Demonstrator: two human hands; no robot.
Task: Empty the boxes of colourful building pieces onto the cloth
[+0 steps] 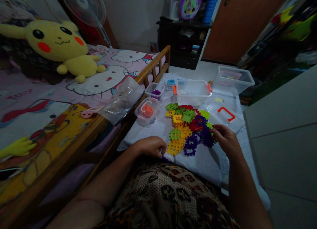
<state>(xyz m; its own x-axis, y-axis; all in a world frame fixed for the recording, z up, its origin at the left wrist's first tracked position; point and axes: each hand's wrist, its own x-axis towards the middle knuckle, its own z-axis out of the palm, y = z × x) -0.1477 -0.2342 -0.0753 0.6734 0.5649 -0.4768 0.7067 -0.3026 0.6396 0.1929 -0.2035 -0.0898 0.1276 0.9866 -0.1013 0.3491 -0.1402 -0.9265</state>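
Observation:
A heap of flat plastic interlocking tiles with notched edges lies on the cloth-covered table. It has yellow tiles [175,147], purple tiles [206,135], green tiles [189,115] and red tiles [195,125]. My left hand [152,146] is at the heap's near left side with its fingers curled in. A small purple piece [164,158] shows just below those fingertips; whether they grip it is hidden. At the heap's right edge, my right hand [226,138] has thumb and forefinger brought together against the purple and lime tiles. What sits between them is too dark to make out.
Behind the heap stands a clear bin [194,90] with orange clips. Its lid [224,113] lies to the right. Small tubs with purple pieces [156,92] and orange pieces [148,111] stand left. A wooden bed rail [155,65] borders the table; a white cabinet [284,123] is right.

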